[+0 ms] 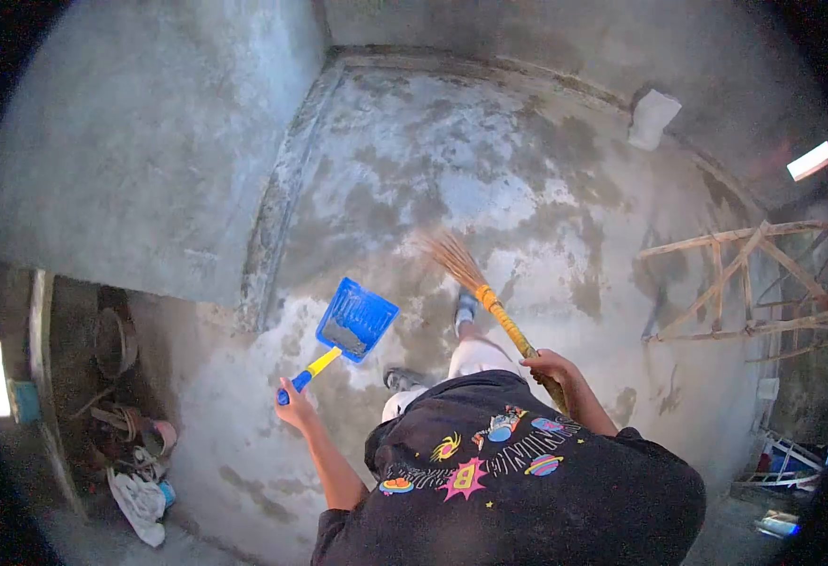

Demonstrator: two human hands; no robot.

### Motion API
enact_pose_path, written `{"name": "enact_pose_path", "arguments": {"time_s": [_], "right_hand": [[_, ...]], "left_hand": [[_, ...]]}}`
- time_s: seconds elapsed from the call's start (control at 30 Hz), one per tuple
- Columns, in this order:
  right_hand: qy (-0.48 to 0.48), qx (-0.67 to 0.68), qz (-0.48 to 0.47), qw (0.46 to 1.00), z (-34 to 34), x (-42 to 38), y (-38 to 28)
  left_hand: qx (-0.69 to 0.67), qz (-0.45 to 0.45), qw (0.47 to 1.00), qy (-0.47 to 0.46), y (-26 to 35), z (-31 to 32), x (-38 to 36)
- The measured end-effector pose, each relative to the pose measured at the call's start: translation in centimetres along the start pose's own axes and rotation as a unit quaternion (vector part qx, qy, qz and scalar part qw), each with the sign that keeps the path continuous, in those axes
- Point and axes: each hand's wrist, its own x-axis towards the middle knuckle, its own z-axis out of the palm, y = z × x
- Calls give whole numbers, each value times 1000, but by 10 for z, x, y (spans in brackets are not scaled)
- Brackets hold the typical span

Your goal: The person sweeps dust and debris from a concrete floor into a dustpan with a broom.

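My left hand (295, 406) is wrapped round the blue end of a dustpan's handle. The blue dustpan (362, 316) has a yellow neck and carries a patch of grey dirt (346, 340) near its handle side. On the other side, my right hand (553, 366) grips a broom (501, 316) made of thin brown sticks bound with yellow. Its bristles fan out up and to the left, blurred at the tips, over the concrete floor (451, 179). Broom and dustpan are apart, with floor showing between them. My feet show just below the bristles and beside the pan.
A wooden frame (749, 283) stands at the right. A whitish block (654, 118) sits by the far wall's base. At lower left, a white cloth-like heap (135, 505) and other clutter lie past a wooden post (44, 377). A raised ledge (282, 203) edges the left wall.
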Motion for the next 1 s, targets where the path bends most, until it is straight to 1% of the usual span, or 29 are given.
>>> {"name": "enact_pose_path", "arguments": {"time_s": [0.1, 0.13, 0.2, 0.27, 0.3, 0.33, 0.4, 0.47, 0.5, 0.53, 0.6, 0.63, 0.67, 0.7, 0.73, 0.8, 0.87, 0.9, 0.93, 1.0], "right_hand": [[1, -15, 28, 1000, -7, 20, -19], [30, -37, 28, 998, -12, 33, -26], [20, -32, 27, 999, -35, 53, -49], [26, -41, 29, 998, -50, 67, -64], [19, -66, 15, 998, -57, 73, -71], [12, -92, 1, 996, -66, 79, -82], [26, -85, 0, 996, -85, 93, -106], [55, -156, -2, 986, -99, 82, -135], [36, -116, -22, 992, -115, 93, -141], [39, -100, -57, 993, -127, 101, -152], [78, -128, -57, 987, -139, 98, -189], [80, -129, -59, 987, -143, 92, -204], [108, -155, -53, 981, -146, 86, -216], [137, -179, -46, 973, -151, 85, -224], [139, -181, -48, 972, -159, 89, -228], [101, -73, -47, 991, -175, 98, -238], [113, -58, -37, 991, -181, 109, -245], [106, -36, -50, 992, -185, 119, -253], [99, -14, -63, 993, -191, 128, -268], [113, -9, -65, 991, -212, 155, -322]], "left_hand": [[10, -18, 1000, 16, 7, 26, 13], [4, -15, 1000, 5, 12, 42, 16], [-3, -10, 1000, -7, 29, 74, 12], [13, 19, 1000, -10, 57, 107, -4], [56, 52, 997, 13, 53, 121, 2], [55, 55, 997, 13, 67, 138, -2], [83, 83, 992, 48, 96, 176, -8], [105, 75, 991, 25, 106, 203, -7], [123, 67, 990, 5, 110, 217, -6], [126, 68, 990, 1, 118, 235, -6], [97, 83, 991, -39, 136, 278, -6], [89, 69, 993, -28, 135, 297, -5], [85, 69, 994, -28, 140, 312, -6], [96, 59, 993, -40, 145, 326, -9], [106, 49, 992, -52, 149, 341, -11], [86, 43, 993, -68, 155, 371, -17], [76, 34, 993, -86, 154, 394, -15], [48, 24, 994, -100, 150, 412, -9], [19, 13, 993, -113, 154, 434, -5], [33, 6, 992, -120, 173, 504, 10]]}}
